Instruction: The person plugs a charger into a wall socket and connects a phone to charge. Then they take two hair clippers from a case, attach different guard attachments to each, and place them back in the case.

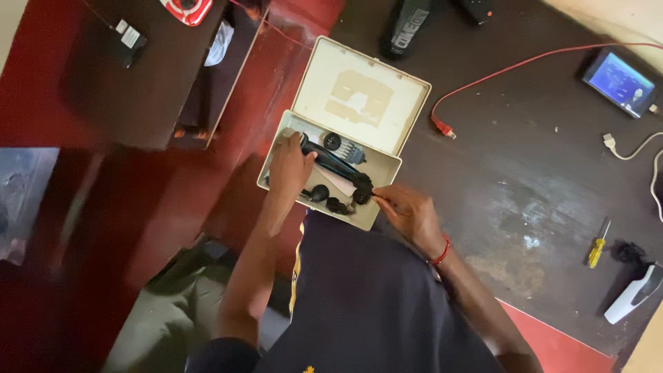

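Dark shirt cloth (373,304) fills the bottom of the view, and 2 bare arms reach out from it toward an open cream case (314,141) at the edge of a dark table (525,173). Its lid (359,93) lies flat, thrown back away from the person. Inside the tray a black handheld tool (330,157) lies slantwise, with a few small black round parts (331,202) beside it. The left hand (289,169) sits in the near-left part of the tray, fingers curled down over the tool's end, seemingly gripping it, though the grip itself is hidden. The right hand (409,211), with a red band (442,251) at its wrist, rests at the case's near-right corner, its fingertips pinched on a black round piece (362,189) at the tool's other end. On the table well to the right lie a red cable (511,69), a lit phone (619,83), a white cable (639,148), a yellow screwdriver (598,245) and a white gadget (632,295). Red floor (41,90) shows at left.
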